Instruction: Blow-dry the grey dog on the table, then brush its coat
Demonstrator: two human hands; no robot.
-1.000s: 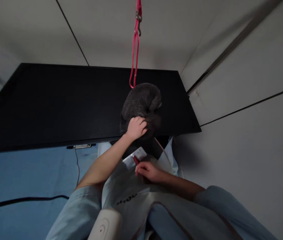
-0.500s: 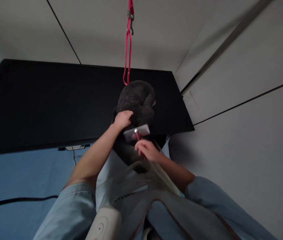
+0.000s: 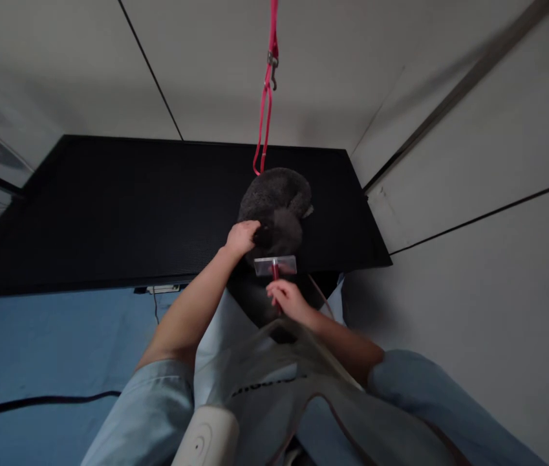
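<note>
A dark grey furry animal point(image 3: 274, 194) lies curled near the front edge of the black table point(image 3: 123, 207); I cannot tell its kind. My left hand point(image 3: 243, 237) rests at its left side, fingers curled into the fur and partly hidden. Below it, my right hand point(image 3: 290, 299) grips the red handle of a slicker brush point(image 3: 275, 265). The brush has a wide, flat head, seen from its back, at the near side of the animal. Its pin side is hidden, so contact with the fur cannot be made out.
A pink grooming loop point(image 3: 265, 116) with a metal clip hangs just behind the animal. Pale walls stand behind and to the right. A dark post point(image 3: 429, 107) rises at the right corner. A black cable point(image 3: 41, 400) crosses the blue area at lower left.
The whole view has shifted, so things sit further right and lower. The brush head has turned from tilted to nearly level. My left hand stays on the animal.
</note>
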